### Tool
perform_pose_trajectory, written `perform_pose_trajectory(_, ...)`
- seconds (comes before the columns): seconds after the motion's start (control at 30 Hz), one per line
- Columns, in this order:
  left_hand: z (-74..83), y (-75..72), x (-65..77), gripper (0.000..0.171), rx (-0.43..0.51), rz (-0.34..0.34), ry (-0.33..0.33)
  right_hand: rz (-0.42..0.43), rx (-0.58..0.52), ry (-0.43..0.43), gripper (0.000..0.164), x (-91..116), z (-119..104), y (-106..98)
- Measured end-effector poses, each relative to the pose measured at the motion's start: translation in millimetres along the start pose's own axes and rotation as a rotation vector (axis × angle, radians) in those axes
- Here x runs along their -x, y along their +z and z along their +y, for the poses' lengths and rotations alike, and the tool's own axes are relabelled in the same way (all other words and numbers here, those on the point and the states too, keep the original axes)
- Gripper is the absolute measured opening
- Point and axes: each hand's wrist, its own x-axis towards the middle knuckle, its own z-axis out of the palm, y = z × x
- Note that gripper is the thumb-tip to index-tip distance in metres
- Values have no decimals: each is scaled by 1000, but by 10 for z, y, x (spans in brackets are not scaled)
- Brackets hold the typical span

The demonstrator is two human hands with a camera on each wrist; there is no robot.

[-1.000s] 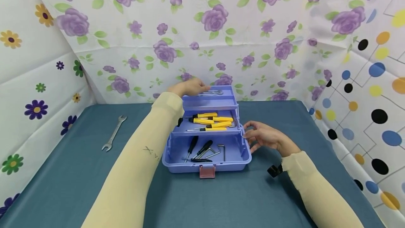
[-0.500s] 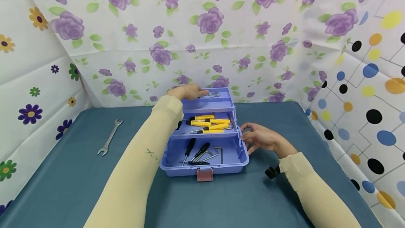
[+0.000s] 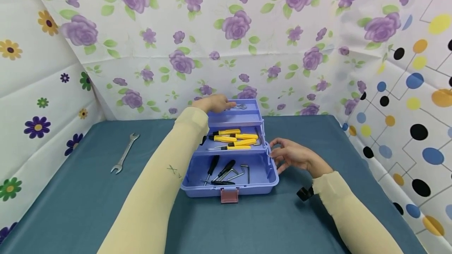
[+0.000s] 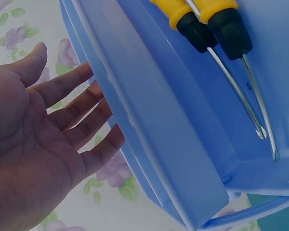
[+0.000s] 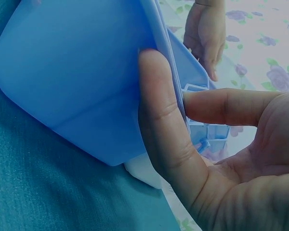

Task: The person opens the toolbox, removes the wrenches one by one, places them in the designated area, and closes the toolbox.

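A blue toolbox (image 3: 197, 191) stands with its stepped trays unfolded. My left hand (image 3: 216, 103) reaches over its top tray (image 3: 234, 117), close to a small wrench (image 3: 241, 106) lying there. In the left wrist view the left thumb stands apart from the loosely extended fingers (image 4: 62, 87), whose tips are hidden behind the tray wall. My right hand (image 3: 291, 153) pinches the toolbox's right side edge between thumb and index finger (image 5: 159, 96). Several yellow-and-black screwdrivers (image 3: 243, 142) lie in the middle tray. Black-handled screwdrivers (image 3: 213, 164) and hex keys (image 3: 248, 172) lie in the bottom.
A double-ended open wrench (image 3: 125, 153) lies on the blue-green tablecloth (image 3: 81, 199) left of the toolbox. A reddish latch (image 3: 229, 196) hangs at the box's front. Flower-printed cloth (image 3: 197, 30) rises behind the table, with patterned sheets at both sides.
The head view shifts slightly. Both hands keep nearly the same places at the toolbox, and the tools lie as before.
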Motion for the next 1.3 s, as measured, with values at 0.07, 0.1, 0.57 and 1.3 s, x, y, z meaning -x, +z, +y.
perform_pose_trajectory(0.07,-11,20,-21,59,-1,10,2,1,2,-2,45,-4,7,3)
perform_pose_trajectory(0.1,-14,28,-27,59,-2,17,2,1,4,-3,45,-6,9,5)
perform_pose_trajectory(0.57,-40,33,-32,52,25,54,17,-7,-5,-7,45,1,-6,5)
perform_pose_trajectory(1.3,-51,51,-42,34,-19,69,34,-4,-5,-4,46,10,-20,14)
